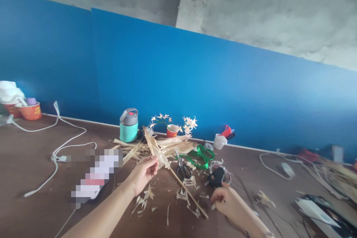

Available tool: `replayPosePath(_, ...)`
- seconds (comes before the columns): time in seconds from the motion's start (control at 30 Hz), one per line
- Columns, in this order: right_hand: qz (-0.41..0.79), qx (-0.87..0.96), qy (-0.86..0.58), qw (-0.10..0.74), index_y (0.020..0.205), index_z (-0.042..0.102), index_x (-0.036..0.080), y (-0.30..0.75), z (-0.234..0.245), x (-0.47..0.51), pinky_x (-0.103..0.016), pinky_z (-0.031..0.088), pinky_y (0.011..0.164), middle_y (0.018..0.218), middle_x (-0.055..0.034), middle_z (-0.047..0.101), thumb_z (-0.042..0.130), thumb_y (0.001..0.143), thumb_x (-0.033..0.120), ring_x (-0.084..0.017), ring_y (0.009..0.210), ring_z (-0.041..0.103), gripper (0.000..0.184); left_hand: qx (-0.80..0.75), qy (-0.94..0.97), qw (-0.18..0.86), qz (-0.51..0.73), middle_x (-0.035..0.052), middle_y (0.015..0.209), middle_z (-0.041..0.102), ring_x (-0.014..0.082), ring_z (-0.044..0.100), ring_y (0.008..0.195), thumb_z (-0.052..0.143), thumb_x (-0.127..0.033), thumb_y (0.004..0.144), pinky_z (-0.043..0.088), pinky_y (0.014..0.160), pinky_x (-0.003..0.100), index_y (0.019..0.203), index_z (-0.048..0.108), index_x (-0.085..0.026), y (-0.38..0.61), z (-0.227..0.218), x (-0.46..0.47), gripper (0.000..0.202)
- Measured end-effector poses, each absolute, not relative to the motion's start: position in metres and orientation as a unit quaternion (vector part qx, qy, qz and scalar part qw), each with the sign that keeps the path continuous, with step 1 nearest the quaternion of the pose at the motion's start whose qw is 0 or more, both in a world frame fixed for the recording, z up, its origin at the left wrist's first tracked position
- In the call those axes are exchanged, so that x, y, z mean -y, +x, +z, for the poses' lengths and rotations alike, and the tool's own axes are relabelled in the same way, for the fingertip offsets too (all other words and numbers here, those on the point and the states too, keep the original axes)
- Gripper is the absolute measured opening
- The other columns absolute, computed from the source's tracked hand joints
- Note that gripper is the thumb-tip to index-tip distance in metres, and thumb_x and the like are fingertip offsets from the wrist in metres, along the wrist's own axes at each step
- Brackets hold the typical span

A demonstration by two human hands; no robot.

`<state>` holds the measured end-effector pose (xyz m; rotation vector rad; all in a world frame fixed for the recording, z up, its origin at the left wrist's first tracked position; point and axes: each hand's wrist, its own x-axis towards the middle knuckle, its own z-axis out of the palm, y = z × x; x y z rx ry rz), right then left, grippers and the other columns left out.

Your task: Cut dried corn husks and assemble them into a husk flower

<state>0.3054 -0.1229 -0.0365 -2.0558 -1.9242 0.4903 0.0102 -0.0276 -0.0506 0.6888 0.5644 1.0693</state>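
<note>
Two bare hands work low in the frame. The left hand (143, 173), arm stretched up from bottom left, has its fingers pinching a pale dried leaf (156, 148) bound on a thin stick (189, 193). The right hand (223, 199) rests curled on the table (33, 163) by the stick's lower end; its fingers' grip cannot be told. Open brown surface lies left; scissors (182, 167) sit just beyond.

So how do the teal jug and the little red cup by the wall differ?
The jug is teal, taller and closed with a grey lid; the cup is red, shorter and open, with pale flowers beside it. Both stand upright on the brown table against the blue wall, untouched by either hand.
</note>
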Motion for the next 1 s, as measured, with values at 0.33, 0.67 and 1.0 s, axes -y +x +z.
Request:
replayPosePath(0.33,0.157,0.718,-0.599,0.318,0.075,0.068,0.020,0.243,0.008,0.094,-0.026,0.045,0.069,0.078,-0.0030,0.068,0.048,0.072,0.017,-0.018,0.074,0.061,0.020,-0.268,0.303,0.783,0.472,-0.0009,0.057,0.056,0.0064,0.048,0.051,0.073,-0.023,0.067,0.037,0.050,0.019,0.063,0.061,-0.012,0.015,-0.050,0.030,0.017)
replayPosePath(0.67,0.070,0.754,-0.462,0.461,0.092,0.058,0.020,0.171,-0.004,0.045,-0.029,0.043,0.074,0.081,-0.0035,0.063,0.048,0.078,0.015,-0.018,0.077,0.058,0.018,-0.275,0.263,0.798,0.468,-0.0007,0.057,0.057,0.0057,0.049,0.049,0.075,-0.022,0.064,0.036,0.048,0.018,0.066,0.061,-0.011,0.017,-0.044,0.032,0.018)
replayPosePath(1.0,0.119,0.745,-0.470,0.458,0.091,0.060,0.020,0.171,-0.007,0.042,-0.029,0.043,0.074,0.083,-0.0037,0.064,0.051,0.079,0.015,-0.018,0.078,0.058,0.017,-0.275,0.253,0.804,0.462,-0.0008,0.057,0.057,0.0051,0.050,0.047,0.074,-0.020,0.065,0.037,0.048,0.017,0.066,0.059,-0.011,0.017,-0.051,0.029,0.018)
